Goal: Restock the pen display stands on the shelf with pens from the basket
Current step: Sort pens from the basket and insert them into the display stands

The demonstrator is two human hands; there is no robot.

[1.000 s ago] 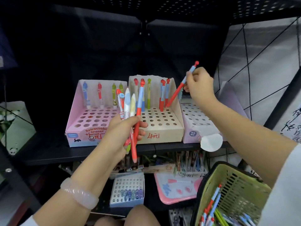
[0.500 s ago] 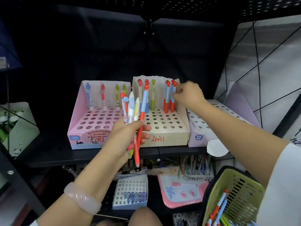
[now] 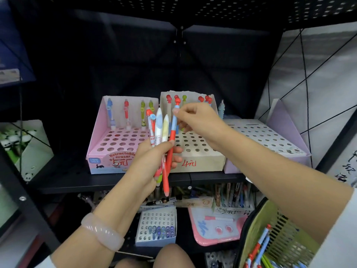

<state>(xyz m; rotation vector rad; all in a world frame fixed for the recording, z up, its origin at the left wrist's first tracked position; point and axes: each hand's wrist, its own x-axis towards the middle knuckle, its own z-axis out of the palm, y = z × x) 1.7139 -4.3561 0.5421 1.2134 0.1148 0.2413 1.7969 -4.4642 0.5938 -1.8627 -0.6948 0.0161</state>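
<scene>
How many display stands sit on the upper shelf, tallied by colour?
Pink stand: 1
Beige stand: 1
Lilac stand: 1
Total: 3

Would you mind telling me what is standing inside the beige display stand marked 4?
Red-topped pens and a green-topped one stand along the back of the beige stand. The right hand covers their barrels and some holes.

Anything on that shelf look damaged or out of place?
The beige stand has a ragged, torn top edge on its back panel. A lone pale blue pen stands behind the lilac stand, apart from the rows.
</scene>
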